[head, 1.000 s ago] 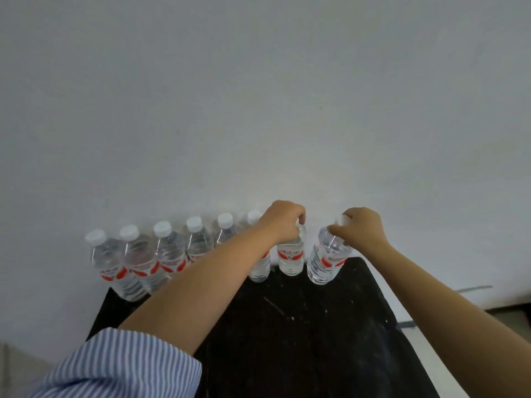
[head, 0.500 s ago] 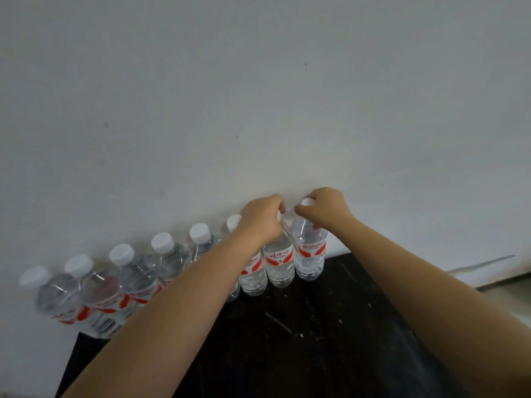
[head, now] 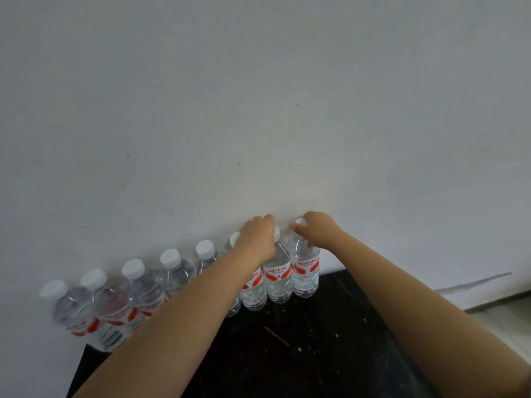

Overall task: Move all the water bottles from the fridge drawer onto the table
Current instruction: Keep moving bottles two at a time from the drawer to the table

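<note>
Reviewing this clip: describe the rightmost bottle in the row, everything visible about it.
The rightmost bottle is clear plastic, apparently full of water, with a white cap and a red-and-white label around its middle. It stands upright at the right end of the row, on the back edge of the dark table, close to the white wall. The right hand grips its neck and cap from above. Its left side sits against the neighbouring bottle.

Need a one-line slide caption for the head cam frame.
Left hand and right hand each grip a capped water bottle at the right end of a row lined along the white wall on a dark table.
</note>
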